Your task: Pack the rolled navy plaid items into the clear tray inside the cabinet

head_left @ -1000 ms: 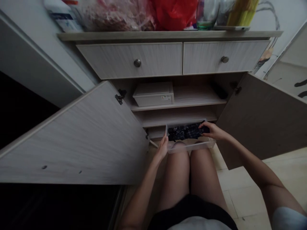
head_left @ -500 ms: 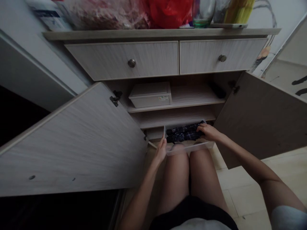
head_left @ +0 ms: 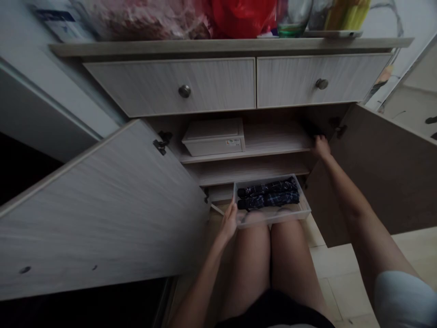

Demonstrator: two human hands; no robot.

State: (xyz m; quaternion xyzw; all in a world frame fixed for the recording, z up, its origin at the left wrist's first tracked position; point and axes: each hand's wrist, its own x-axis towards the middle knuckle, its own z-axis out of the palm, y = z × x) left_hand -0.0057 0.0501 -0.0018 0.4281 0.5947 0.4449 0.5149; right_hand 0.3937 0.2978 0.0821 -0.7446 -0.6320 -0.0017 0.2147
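A clear plastic bin (head_left: 303, 210) rests on my knees in front of an open cabinet. Two folded dark plaid umbrellas (head_left: 268, 194) lie inside it. My left hand (head_left: 229, 221) grips the bin's left front corner, fingers curled on the rim. My right hand (head_left: 321, 146) reaches to the right end of the upper shelf (head_left: 273, 141), where a dark object (head_left: 309, 127) lies. Its fingers are closed around or against that object; the dim light hides the exact hold.
Both cabinet doors, left (head_left: 102, 205) and right (head_left: 382, 168), stand wide open. A white lidded box (head_left: 214, 136) sits on the upper shelf. Two closed drawers (head_left: 184, 86) with round knobs are above. Bags and bottles (head_left: 246, 16) crowd the cabinet top. Tiled floor (head_left: 337, 273) lies to the right.
My right hand has left the umbrellas in the bin and moved up and right to the dark object on the upper shelf. The left hand stays on the bin.
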